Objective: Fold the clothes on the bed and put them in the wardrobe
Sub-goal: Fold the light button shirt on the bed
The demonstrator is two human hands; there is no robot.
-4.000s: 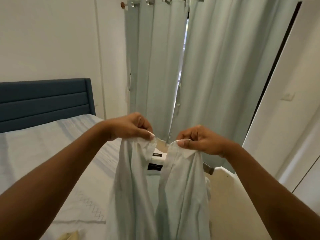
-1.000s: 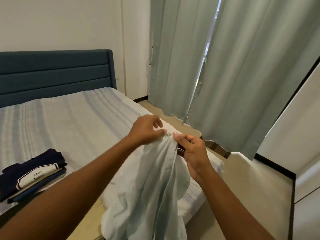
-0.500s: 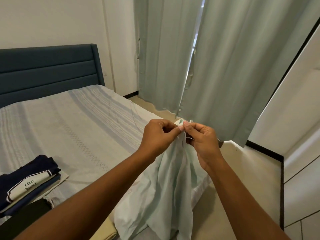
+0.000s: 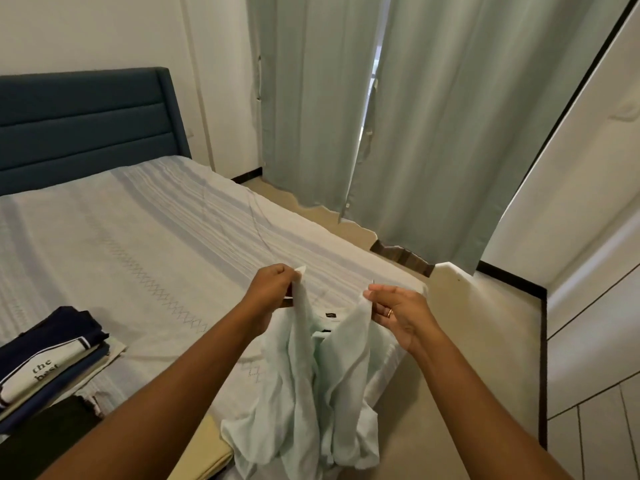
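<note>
Fingers (image 4: 373,296) of both hands pinch the pale shirt (image 4: 304,393) above the bed (image 4: 138,244).

The folded navy garment (image 4: 41,362) reads "the" above a cut-off word.

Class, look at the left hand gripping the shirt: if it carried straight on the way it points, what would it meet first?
Probably the bed. The left hand, holding the shirt, points forward just above the bedspread, towards the curtains; depth is unclear.
</note>
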